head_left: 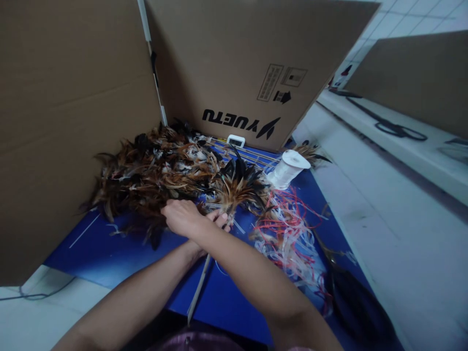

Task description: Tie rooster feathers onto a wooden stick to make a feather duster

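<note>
My forearms cross over the blue table (228, 297), the right one on top; my left hand (220, 219) has its fingers curled round the base of a feather bunch (234, 189), whose dark tips fan out away from me; a thin stick (199, 287) comes out from under my crossed arms and runs back towards my body, most likely the handle of that bunch, though my arms hide the join; my right hand (182, 216) lies out to the left with its fingers bent, at the near edge of the big feather pile (157, 170); I cannot tell whether it pinches anything, since the back of the hand covers the fingertips; as I judge it, the step in hand is building up the bunch on its stick, left hand steadying while right hand works across it; the next move seems to call for a firm left grip at the base, so the feathers do not splay, and a light, tidy placing by the right; to my right, a white spool (288, 168) stands beyond a tangle of red and clear strands (287, 222), the spool perhaps meant for binding, and those loose strands could snag if I drag the bunch that way
</note>
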Demonstrator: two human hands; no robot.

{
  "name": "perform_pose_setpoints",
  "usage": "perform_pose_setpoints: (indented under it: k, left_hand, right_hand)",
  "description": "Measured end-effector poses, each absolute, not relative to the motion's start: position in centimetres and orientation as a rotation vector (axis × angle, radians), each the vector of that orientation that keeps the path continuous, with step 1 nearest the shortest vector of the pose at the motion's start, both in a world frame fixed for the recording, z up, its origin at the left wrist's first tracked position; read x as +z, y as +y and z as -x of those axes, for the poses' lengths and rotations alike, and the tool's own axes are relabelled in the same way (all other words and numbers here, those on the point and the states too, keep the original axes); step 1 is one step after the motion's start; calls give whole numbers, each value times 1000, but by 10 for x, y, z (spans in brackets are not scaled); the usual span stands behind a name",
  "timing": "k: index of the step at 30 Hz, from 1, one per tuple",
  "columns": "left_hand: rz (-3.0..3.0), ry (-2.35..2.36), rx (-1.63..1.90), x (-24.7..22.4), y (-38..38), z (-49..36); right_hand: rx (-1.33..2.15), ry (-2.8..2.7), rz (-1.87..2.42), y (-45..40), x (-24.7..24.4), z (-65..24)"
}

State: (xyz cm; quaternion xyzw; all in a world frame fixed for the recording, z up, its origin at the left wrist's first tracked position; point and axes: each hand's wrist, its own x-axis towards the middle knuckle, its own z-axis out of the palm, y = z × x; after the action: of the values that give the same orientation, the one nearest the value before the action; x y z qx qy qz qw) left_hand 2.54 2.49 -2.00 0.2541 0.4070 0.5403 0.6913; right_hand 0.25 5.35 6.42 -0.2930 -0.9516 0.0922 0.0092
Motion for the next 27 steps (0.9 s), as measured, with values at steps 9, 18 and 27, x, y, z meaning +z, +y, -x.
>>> perform_pose_setpoints:
  k: [9,18,27]
  left_hand:
    - [-596,894,1206,7,16,-23]
    - [-665,830,1190,11,22,-22]
    - [-722,722,1119,15,18,-15]
  right_hand:
    - [1059,-2188,908,67,82,-48]
    - [1589,-1408,855,50,118,-116]
    - [1467,-1215,1117,24,79,-171]
